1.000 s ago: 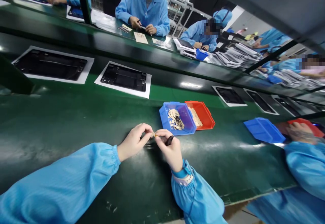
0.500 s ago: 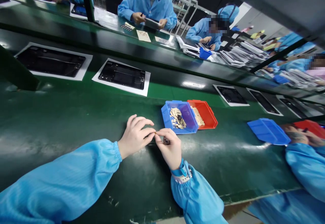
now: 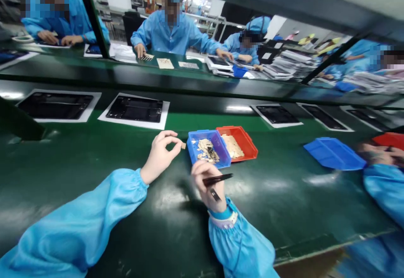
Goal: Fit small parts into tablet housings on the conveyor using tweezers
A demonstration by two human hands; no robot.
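Note:
Between thumb and index finger, my left hand (image 3: 162, 152) pinches a small tan piece (image 3: 183, 145), just left of the blue bin (image 3: 225, 159). My right hand (image 3: 210, 183) is at the near edge of that bin, closed on dark tweezers (image 3: 217, 179) that lie across the palm and point right; its fingers are slightly blurred. Tan and black pieces (image 3: 208, 149) lie in the blue bin. Touching it on the right is a red bin (image 3: 251, 147), which holds tan pieces (image 3: 232, 145).
Dark panels on white sheets (image 3: 135, 109) line the far side of the green bench (image 3: 151, 244). Another blue bin (image 3: 334, 154) stands at the right, beside a co-worker's hands (image 3: 378, 154). Several people in blue sit beyond the raised rail.
My hands have moved apart. The small piece now shows in my left fingers, and the tweezers have come into view in my right hand. The camera view has shifted.

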